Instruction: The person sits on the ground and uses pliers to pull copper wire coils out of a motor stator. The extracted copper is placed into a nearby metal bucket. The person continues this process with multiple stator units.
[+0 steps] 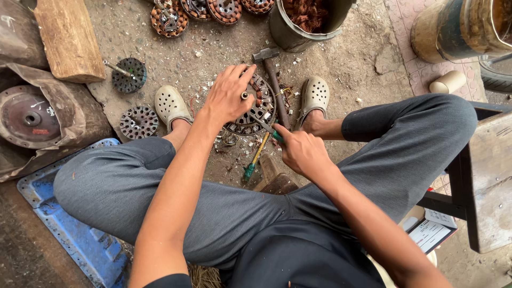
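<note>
Far left of the hands: a wooden block (68,38) on the ground, a round metal cover (26,118) on brown paper, a blue metal plate (80,240) under the left knee. Nearer, two small stators (138,121) on the dirt floor (160,58), just beside the left clog (170,105). Left hand (228,96) spread flat, fingers apart, pressing on the stator (256,112) between the feet, thumb by its central shaft. Right hand (301,152) closed around the green handle of a screwdriver (261,124), below and right of the left hand; long axis diagonal, tip pointing up-left into the stator near the shaft, handle down-right in the fist. Second screwdriver (255,160) loose on the floor just left of the right hand, lying steeply, green handle end lowest. Hammer (274,85) just right of the stator, head away from the body, handle toward it. Further right: right clog (314,96), bucket (298,32) of copper wire above, wooden stool (488,176) at far right.
</note>
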